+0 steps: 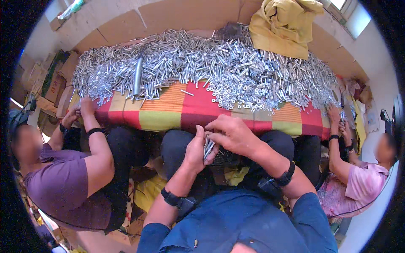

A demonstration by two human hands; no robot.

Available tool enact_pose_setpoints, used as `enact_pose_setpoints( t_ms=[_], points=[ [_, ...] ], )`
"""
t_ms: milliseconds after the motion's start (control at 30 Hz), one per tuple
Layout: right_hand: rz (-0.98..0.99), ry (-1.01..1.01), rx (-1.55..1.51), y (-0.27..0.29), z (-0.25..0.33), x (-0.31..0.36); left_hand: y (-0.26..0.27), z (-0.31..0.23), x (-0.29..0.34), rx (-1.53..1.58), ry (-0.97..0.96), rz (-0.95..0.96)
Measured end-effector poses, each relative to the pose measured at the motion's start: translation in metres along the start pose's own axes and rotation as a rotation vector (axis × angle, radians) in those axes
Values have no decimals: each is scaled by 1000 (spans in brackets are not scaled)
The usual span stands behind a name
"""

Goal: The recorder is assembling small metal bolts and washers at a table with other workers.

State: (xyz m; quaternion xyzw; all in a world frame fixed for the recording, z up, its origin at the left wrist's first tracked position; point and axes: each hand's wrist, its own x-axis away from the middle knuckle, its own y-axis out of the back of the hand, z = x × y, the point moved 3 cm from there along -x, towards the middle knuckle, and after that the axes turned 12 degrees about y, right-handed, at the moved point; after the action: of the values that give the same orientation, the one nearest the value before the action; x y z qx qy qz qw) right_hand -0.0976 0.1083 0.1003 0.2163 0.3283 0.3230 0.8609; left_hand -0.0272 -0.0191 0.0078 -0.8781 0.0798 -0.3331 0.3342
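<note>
My left hand (196, 151) is wrapped round a bunch of several silvery bolts (209, 147), held above my lap at the table's near edge. My right hand (232, 134) reaches over from the right, its fingers bent and pinched at the upper end of the bunch. Whatever may be between those fingertips is too small to make out. Beyond my hands lie loose washers (230, 93) in a band, with a long heap of bolts (185, 57) behind them. One single bolt (187, 92) rests apart on the cloth.
A checked cloth (162, 114) covers the table. On the heap stand a metal tube (137, 78) and a yellow sack (282, 27). Co-workers sit close on both sides, a person in purple (63, 177) at left and a person in pink (358, 181) at right, hands at the table.
</note>
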Motion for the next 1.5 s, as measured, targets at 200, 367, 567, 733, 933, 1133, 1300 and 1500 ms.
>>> enact_pose_setpoints(
  t_ms=[200,367,567,733,933,1133,1300,1500],
  points=[
    [202,-22,-31,-12,-9,8,-3,6,3,-57,43,-84],
    [227,-251,-128,0,-14,21,-1,8,2,-90,47,-126],
    [300,-172,-27,4,-8,22,-4,6,3,-170,-29,-154],
    [272,-228,-7,0,-13,27,-7,7,-1,-207,-75,-165],
    [251,-378,-89,2,-20,41,-8,5,4,-185,-80,-144],
    [189,-537,-509,-5,-9,52,-4,4,4,-116,-121,-106],
    [30,-542,-714,-5,-12,53,-2,4,2,-94,-138,-92],
    [-30,-568,-652,-11,-22,56,-5,2,5,-65,-143,-88]
  ],
)
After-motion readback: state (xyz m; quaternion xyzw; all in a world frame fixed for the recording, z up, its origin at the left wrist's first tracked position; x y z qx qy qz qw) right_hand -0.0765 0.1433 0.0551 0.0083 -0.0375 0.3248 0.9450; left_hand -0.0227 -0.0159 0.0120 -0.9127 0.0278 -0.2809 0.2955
